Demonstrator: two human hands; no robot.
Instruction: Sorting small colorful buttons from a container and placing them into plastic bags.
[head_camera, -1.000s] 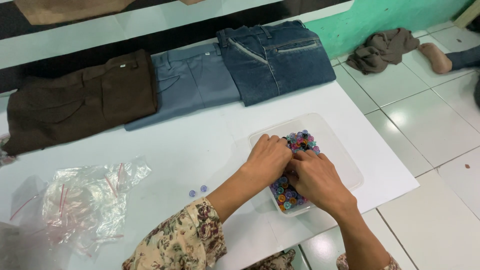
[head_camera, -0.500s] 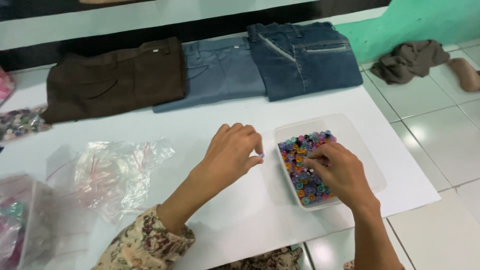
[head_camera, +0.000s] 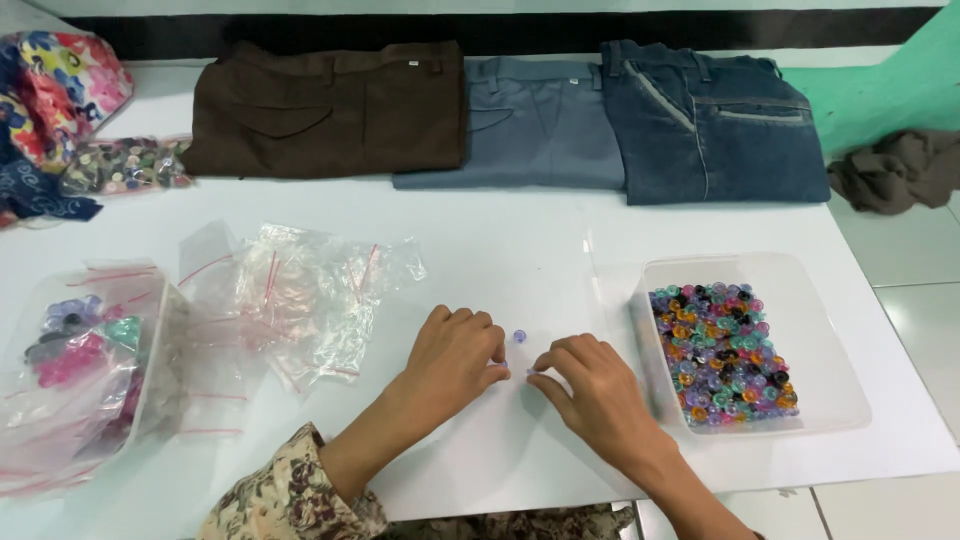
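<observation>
My left hand (head_camera: 455, 358) and my right hand (head_camera: 592, 390) rest side by side on the white table (head_camera: 500, 240), fingertips nearly meeting. Each pinches a tiny pale purple bead at its fingertips. Another small purple bead (head_camera: 519, 336) lies loose on the table just beyond them. To the right stands a clear plastic tray (head_camera: 820, 330) holding a heap of many-coloured beads (head_camera: 720, 352). The right hand is a short way left of that tray.
A pile of empty clear zip bags (head_camera: 300, 290) lies left of my hands. A clear container of bagged beads (head_camera: 85, 350) sits at far left. Three folded trousers, brown (head_camera: 330, 105), grey-blue (head_camera: 535, 125) and dark denim (head_camera: 710, 115), line the far edge. Floral cloth (head_camera: 60, 80) at top left.
Both hands have left the bead tray and moved left onto the bare table, now pinching small beads. The view has shifted left, showing the bags and container.
</observation>
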